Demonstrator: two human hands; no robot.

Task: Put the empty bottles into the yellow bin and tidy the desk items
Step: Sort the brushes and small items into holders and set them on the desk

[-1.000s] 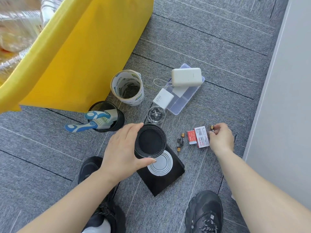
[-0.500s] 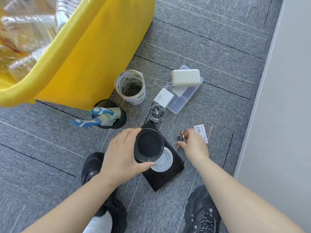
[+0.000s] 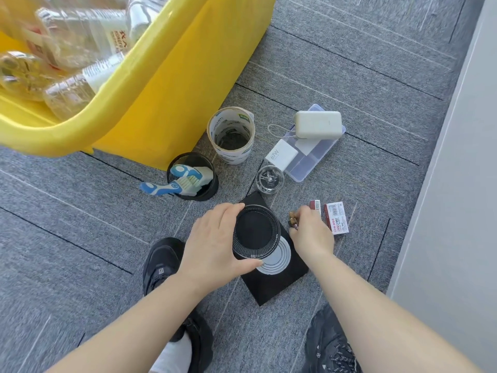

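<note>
Carpet [image 3: 349,76], left hand [image 3: 212,243] curled round black cup [image 3: 255,231]

The right hand [image 3: 312,234] has been brought across from the far side of the two small boxes [image 3: 336,219] to the batteries [image 3: 293,223], which are now pinched at its fingertips. Both boxes are left uncovered just right of the grip.

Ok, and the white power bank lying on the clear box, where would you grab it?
Across its two long edges, from above, I'd say. The power bank lies flat on the box, broad face up, with both long edges free. The thin loop at its left end looks a poorer hold.
</note>
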